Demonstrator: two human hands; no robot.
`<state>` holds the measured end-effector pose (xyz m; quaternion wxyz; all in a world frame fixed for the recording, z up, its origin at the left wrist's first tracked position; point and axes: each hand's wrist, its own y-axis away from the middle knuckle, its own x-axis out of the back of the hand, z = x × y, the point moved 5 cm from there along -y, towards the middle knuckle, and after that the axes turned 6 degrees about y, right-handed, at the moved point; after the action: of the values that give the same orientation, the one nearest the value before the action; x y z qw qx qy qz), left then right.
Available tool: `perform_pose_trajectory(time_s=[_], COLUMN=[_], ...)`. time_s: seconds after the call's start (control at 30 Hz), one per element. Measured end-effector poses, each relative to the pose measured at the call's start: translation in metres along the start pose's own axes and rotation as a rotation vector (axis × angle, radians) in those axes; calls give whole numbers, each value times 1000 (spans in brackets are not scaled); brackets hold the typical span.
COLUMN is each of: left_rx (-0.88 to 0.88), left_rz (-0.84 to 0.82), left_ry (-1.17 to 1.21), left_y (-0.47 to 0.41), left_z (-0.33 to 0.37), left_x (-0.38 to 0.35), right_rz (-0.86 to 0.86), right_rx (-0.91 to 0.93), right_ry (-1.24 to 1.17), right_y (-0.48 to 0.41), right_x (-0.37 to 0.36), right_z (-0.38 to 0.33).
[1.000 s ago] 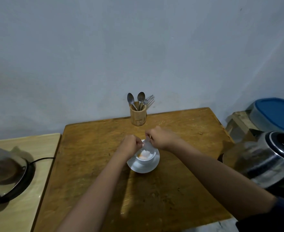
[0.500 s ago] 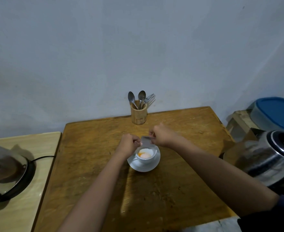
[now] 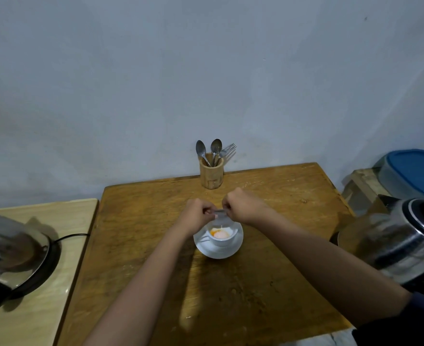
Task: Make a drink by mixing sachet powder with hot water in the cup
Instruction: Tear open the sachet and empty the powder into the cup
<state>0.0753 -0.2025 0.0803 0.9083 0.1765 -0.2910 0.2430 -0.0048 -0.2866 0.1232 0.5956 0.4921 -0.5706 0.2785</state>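
A white cup [image 3: 221,239] stands on a white saucer [image 3: 218,251] in the middle of the wooden table [image 3: 268,270]. Orange and pale powder lies in the cup's bottom. Just above the cup's far rim I hold a small silvery sachet [image 3: 222,217] between both hands, mouth down. My left hand [image 3: 198,213] pinches its left edge and my right hand [image 3: 242,204] pinches its right edge. A steel kettle [image 3: 403,242] sits at the table's right edge.
A wooden holder [image 3: 211,174] with two spoons and a fork stands at the table's back edge by the wall. A second kettle on its base [image 3: 13,260] rests on the pale side table to the left. A blue-lidded container [image 3: 415,172] is at the far right.
Both hands lifted the sachet from inside the cup's mouth to just above its far rim. The powder heap in the cup now shows.
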Motion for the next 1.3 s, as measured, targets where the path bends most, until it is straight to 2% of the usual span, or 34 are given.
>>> perform_pose_trajectory(time_s=[0.13,0.37,0.57,0.77,0.93,1.03,1.13,1.3], left_rx=[23,35,38,12,9,14,46,109], left_rz=[32,48,62,93,132,139,173,344], left_ry=[33,26,20,46,64,97,229,446], left_y=[3,4,2,6,7,11,19,51], left_z=[-3,1,1,3,0,-3,-11,-37], left_x=[2,-1,1,0,2,3,11,41], right_rz=[15,21,-5,40,-13,14,63,138], right_rx=[-22,4,-21,-26,-43,-69,-56,46], right_ry=[-76,-28,-86,-35,-73,-136,-254,-515], right_y=[-1,0,-1,-2,-2,-3,-5,-5], right_x=[2,2,-2,-2,-9,-9,-6,-7], right_z=[0,-1,3,4,6,8,3,-35])
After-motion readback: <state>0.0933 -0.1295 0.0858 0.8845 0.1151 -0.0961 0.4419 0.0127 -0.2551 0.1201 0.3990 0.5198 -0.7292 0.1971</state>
